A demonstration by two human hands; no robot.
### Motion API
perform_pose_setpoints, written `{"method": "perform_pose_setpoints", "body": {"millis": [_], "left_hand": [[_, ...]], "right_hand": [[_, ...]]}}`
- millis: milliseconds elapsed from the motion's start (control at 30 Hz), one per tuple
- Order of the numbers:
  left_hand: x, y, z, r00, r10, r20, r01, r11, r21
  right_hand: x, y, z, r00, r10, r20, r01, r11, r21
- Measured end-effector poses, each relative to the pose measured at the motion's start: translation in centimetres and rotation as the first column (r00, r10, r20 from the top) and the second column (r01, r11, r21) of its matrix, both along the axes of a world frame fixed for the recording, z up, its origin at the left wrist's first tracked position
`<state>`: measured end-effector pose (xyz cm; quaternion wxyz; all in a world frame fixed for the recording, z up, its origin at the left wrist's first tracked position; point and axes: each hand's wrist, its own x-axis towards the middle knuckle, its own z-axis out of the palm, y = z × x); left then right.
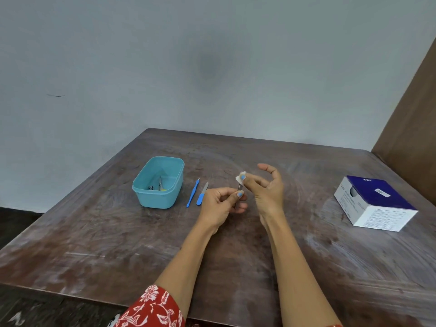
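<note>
Two hands worked above the middle of the table (pixel 236 260). The left hand (pixel 220 202) pinched a slim metal tool (pixel 240 187) between thumb and curled fingers, low on its shaft, with the working end pointing up and away from the person. Whether it was tweezers or a nail implement could not be told at this size. The right hand (pixel 269 192) pinched a small white pad (pixel 238 177) between thumb and a fingertip, closed over the tool's upper end. Its other fingers arched loosely apart and held nothing. Tool and pad were both off the table, between the two hands.

Handling, judged: the tool looked light, rigid and smooth, so probably slippery where wet. A firm pinch on the lower half seemed the right hold, leaving the tip free and keeping fingers off any point or edge. The pad looked soft, thin and limp, with no stiffness of its own. It would need wrapping about the metal and pressing from both sides, or it could bunch up or slide off.

Also noted:
- A teal tub (pixel 153 201) stood left of the hands, with a few small metal tools inside.
- A thin blue-handled pick (pixel 193 194) and a shorter blue-handled file (pixel 202 197) lay side by side between tub and left hand, touching neither.
- A blue-and-white box (pixel 377 204) sat well off to the right.
</note>
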<state>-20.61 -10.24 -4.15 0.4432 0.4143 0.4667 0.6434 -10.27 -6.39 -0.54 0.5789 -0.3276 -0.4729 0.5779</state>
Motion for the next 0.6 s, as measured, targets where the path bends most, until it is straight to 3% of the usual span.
{"method": "perform_pose_setpoints", "body": {"millis": [167,367,600], "left_hand": [[-0.11,0.08,-0.11,1.000,0.001,-0.005,-0.001,1.000,-0.004],[-0.13,0.19,-0.23,1.000,-0.006,-0.027,0.005,1.000,-0.026],[-0.01,0.06,-0.07,1.000,0.009,0.001,-0.009,1.000,-0.010]], "right_hand": [[0.30,-0.07,-0.24,0.999,0.010,0.046,-0.010,1.000,-0.012],[-0.06,0.38,0.03,0.998,-0.045,-0.042,0.045,0.999,-0.010],[0.21,-0.15,-0.21,1.000,0.001,0.010,-0.001,1.000,-0.016]]}}
